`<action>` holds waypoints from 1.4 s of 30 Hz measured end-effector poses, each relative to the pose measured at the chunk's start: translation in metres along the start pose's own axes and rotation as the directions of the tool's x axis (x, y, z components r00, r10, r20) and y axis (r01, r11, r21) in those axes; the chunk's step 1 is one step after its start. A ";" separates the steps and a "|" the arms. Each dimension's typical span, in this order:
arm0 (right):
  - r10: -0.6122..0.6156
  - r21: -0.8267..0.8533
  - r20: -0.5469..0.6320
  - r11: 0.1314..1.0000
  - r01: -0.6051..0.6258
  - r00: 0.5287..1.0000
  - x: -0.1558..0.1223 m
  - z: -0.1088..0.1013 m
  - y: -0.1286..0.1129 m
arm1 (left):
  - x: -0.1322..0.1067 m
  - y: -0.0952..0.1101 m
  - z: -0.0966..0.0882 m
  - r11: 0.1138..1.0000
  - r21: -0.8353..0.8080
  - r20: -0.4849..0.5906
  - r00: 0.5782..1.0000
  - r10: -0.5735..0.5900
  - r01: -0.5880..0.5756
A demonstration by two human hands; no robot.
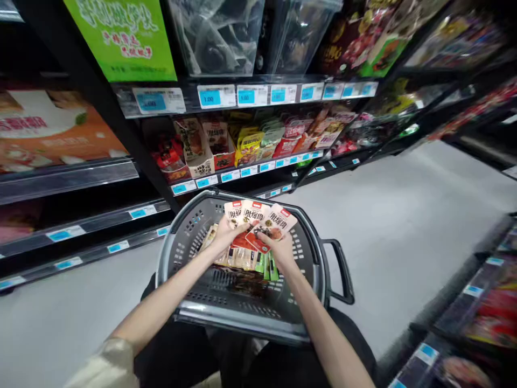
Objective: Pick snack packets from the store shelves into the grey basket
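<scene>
Over a grey shopping basket (183,237) both my hands hold a fan of red-and-white snack packets (258,221). My left hand (223,236) grips the left packets, fingers closed around them. My right hand (278,249) pinches the right packets from below. More packets, some green (270,265), lie in the basket under my hands. The basket rests in front of my knees and its black handle (341,272) sticks out to the right.
Black store shelves (246,172) with packaged snacks and blue price tags stand just behind the basket. A green sign (125,37) hangs at upper left. Grey aisle floor (404,215) runs to the right, with another shelf rack (476,302) at lower right.
</scene>
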State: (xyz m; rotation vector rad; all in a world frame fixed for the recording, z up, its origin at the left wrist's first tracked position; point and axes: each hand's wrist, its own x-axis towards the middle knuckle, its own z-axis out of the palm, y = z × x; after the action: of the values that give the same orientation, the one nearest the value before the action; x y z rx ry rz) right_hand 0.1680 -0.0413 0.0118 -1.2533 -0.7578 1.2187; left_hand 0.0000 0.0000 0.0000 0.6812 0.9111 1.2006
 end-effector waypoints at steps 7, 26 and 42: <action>-0.009 0.297 -0.230 0.952 0.079 0.973 0.017 -0.023 -0.017 | 0.010 0.020 -0.001 0.972 -0.228 -0.125 0.988 -0.095 0.064; 0.010 0.265 -0.164 0.964 0.035 0.986 0.012 -0.021 -0.017 | 0.009 0.015 -0.007 0.999 0.012 -0.006 0.999 0.038 -0.038; 0.147 0.388 0.008 0.911 -0.138 0.989 0.010 -0.019 -0.016 | -0.010 0.031 0.003 0.894 -0.343 0.224 0.949 -0.222 0.290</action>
State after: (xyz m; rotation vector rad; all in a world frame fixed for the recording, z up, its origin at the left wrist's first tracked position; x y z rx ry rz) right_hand 0.1926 -0.0353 0.0215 -1.0011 -0.3848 1.3931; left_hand -0.0131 -0.0017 0.0301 0.3407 0.5767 1.0171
